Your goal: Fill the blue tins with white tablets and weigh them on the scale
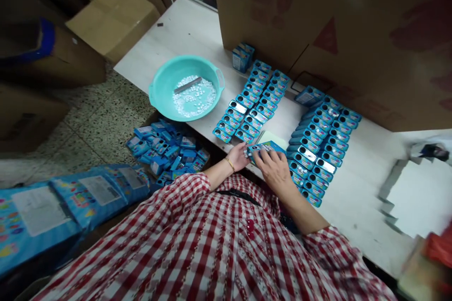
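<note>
My right hand [273, 167] grips a blue printed box [265, 146] from above, holding it tilted at the table's front edge. Beside the box's left end, my left hand [238, 156] is cupped palm up, its fingers curled around a few small white tablets [246, 153]. A pale green pad or block [273, 138] lies just behind the box. To the left of my hands run rows of small blue boxes [252, 96] with round dark holes on top. More rows of blue boxes [318, 143] stand to the right, some with white tablets showing at their openings.
A turquoise basin [165, 73] holds scattered white tablets and a grey bar [188, 85]. Below the table edge is a heap of blue boxes [169, 153]. Large cardboard [268, 14] walls off the table's back. Blue printed bags [95, 193] lie left; white stacked sheets [420, 193] sit right.
</note>
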A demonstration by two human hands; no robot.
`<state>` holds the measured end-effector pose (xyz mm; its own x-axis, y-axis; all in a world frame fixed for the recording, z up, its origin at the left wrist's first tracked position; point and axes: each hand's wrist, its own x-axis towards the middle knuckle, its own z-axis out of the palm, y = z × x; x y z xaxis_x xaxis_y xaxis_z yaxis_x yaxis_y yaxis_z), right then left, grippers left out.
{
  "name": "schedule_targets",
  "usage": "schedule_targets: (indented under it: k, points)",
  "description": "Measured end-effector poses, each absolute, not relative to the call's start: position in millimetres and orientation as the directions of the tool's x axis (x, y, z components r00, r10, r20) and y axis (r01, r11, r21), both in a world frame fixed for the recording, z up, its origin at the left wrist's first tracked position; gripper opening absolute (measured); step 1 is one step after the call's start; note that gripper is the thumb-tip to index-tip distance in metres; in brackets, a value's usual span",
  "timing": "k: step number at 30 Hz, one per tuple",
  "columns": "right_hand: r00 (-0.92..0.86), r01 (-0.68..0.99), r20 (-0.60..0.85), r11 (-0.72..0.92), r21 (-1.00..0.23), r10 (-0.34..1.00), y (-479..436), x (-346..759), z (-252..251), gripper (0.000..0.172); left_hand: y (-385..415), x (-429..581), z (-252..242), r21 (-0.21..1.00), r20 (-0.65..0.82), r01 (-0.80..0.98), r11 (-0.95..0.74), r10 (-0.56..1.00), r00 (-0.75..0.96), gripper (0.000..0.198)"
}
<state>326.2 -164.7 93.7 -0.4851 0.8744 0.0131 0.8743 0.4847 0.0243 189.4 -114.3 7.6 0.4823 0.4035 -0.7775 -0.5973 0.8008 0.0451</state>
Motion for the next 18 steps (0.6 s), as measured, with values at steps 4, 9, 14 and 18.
schedule_targets:
  k: [4, 9, 14, 18]
  points:
    - [-0.521, 0.843, -0.028, 0.519, 0.144, 0.853, -163, 316, 95, 0.033, -111, 200, 7, -0.002, -0.752, -0.587, 0.810, 0.385, 0.535, 0.025]
    - [-0.509, 0.829, -0.078, 0.512, 0.224, 0.857, -164, 315, 101, 0.032, -111, 209, 6, -0.012, -0.735, -0.590, 0.807, 0.393, 0.553, 0.023]
    - [-0.505, 0.832, -0.107, 0.516, 0.206, 0.857, -167, 317, 106, 0.036, -112, 215, 5, -0.010, -0.738, -0.553, 0.833, 0.367, 0.566, 0.024]
    - [-0.459, 0.866, -0.117, 0.473, 0.165, 0.881, -167, 321, 105, 0.033, -113, 220, 0, -0.023, -0.707, -0.570, 0.821, 0.390, 0.590, 0.021]
